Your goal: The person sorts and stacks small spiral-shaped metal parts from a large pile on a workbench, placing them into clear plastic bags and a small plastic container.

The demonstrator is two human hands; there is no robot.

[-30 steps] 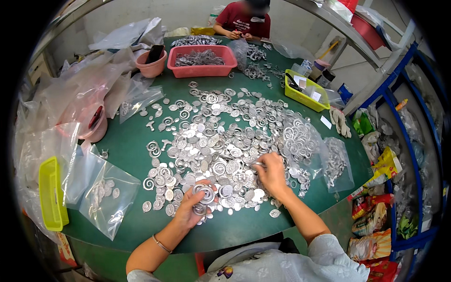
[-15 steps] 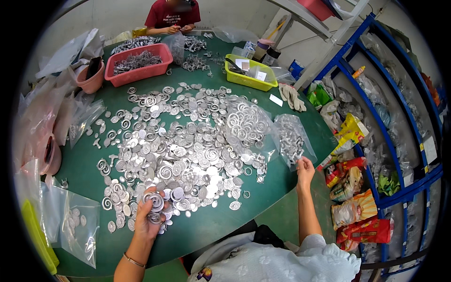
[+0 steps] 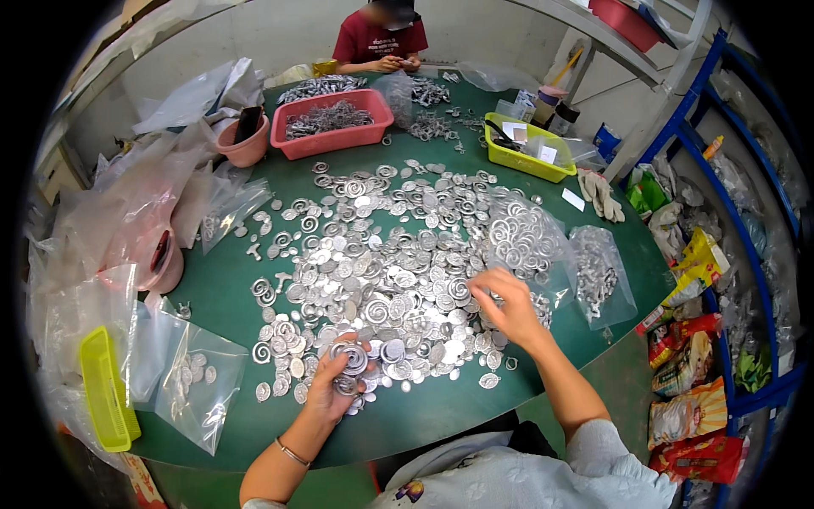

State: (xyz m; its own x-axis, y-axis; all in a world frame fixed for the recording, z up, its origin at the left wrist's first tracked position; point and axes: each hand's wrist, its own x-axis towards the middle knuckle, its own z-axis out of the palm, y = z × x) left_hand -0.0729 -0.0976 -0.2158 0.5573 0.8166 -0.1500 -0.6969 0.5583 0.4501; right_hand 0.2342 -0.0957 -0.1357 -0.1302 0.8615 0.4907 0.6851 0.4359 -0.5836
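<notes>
My left hand (image 3: 329, 383) is closed around several grey metal spiral pendants (image 3: 351, 358), held low over the near edge of the pile. My right hand (image 3: 507, 305) hovers over the pile's right part. Its thumb and forefinger are apart, with the fingertips beside another spiral pendant (image 3: 459, 289); whether they touch it I cannot tell. Under both hands spreads a wide heap of silver-coloured oval and round medals (image 3: 398, 271) mixed with spirals. Right of the heap lie a clear bag of metal rings (image 3: 519, 231) and a clear bag of small metal parts (image 3: 596, 276).
A red tray of metal parts (image 3: 284, 140), a pink bowl (image 3: 246, 151) and a yellow-green basket (image 3: 532, 166) stand farther back. Gloves (image 3: 600, 195) lie at the right edge. A person (image 3: 381, 42) handles something across the table. Blue shelving (image 3: 691, 114) rises at right.
My right hand has come left from the bag of small parts to above the pile. My left hand keeps its spirals. The whole view has shifted, moving the scene rightward.
</notes>
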